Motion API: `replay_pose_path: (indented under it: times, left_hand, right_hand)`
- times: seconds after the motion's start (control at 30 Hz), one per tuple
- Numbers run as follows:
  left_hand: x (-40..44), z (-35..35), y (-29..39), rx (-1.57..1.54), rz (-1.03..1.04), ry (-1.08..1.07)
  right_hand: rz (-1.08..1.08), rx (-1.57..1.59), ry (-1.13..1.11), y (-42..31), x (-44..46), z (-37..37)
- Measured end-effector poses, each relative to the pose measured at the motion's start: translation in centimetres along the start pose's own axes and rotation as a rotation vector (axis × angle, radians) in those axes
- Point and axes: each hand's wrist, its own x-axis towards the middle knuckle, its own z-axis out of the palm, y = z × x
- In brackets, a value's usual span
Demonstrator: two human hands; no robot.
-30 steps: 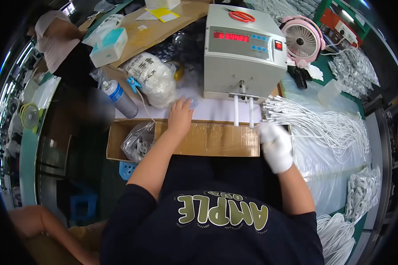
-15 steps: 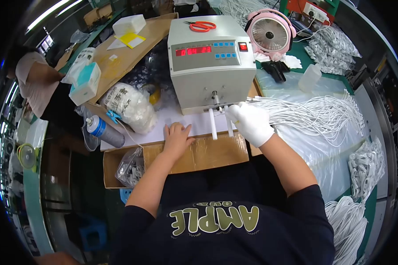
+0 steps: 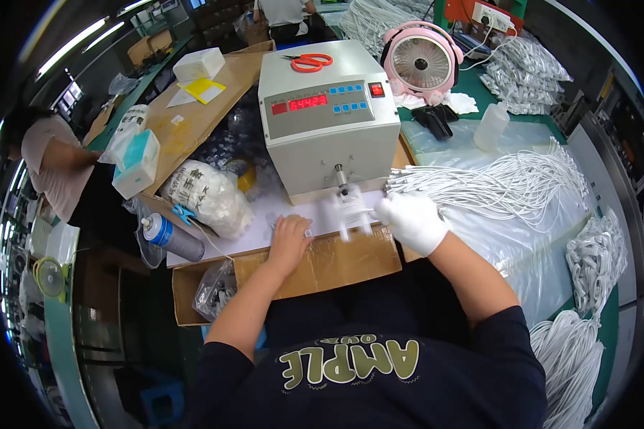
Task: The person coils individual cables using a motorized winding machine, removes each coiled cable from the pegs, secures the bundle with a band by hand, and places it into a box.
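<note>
My right hand (image 3: 413,223), in a white glove, is closed just right of the winding fork (image 3: 352,213) on the machine's front. A white cable runs from the glove to the fork, which is blurred by spinning. My bare left hand (image 3: 289,244) rests on the white work surface left of the fork, fingers stretched out. Small translucent bits lie by its fingertips, too unclear to name. The winding machine (image 3: 329,154) stands before me with a lit red display (image 3: 308,103).
White cables (image 3: 494,186) lie on plastic sheeting at right. A pink fan (image 3: 422,63) and a clear bottle (image 3: 491,127) stand behind. Red-handled scissors (image 3: 309,62) lie on the machine. A spray can (image 3: 173,237) and a bulging plastic bag (image 3: 206,200) are at left. A person (image 3: 57,161) is at far left.
The fork stood still with two white prongs showing; now it spins in a blur. My right hand has moved off the fork, down and right. The display digits differ, and the view has shifted.
</note>
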Motion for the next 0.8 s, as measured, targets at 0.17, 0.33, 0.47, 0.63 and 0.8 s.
replay_pose_path:
  times: [0.17, 0.33, 0.47, 0.63, 0.8]
  left_hand:
    - [-0.5, -1.8, 0.5, -0.184, -0.193, 0.109]
    - [4.7, -4.7, 6.3, -0.579, -0.208, 0.288]
    - [10.6, -6.1, 11.4, -0.398, -0.089, 0.033]
    - [11.3, -7.8, 12.8, -0.400, -0.151, -0.398]
    - [7.0, -8.1, 11.6, -0.976, -0.246, -0.538]
  right_hand:
    - [0.194, 0.128, -0.086, -2.3, -1.0, 0.8]
    - [0.648, 1.220, 0.114, -6.2, -0.7, 9.8]
    - [0.917, 2.198, 0.759, -10.5, 4.5, 10.1]
    - [0.724, 1.806, 0.689, -10.1, 3.0, 14.2]
    - [0.757, 1.923, 0.293, -11.3, -3.1, 5.5]
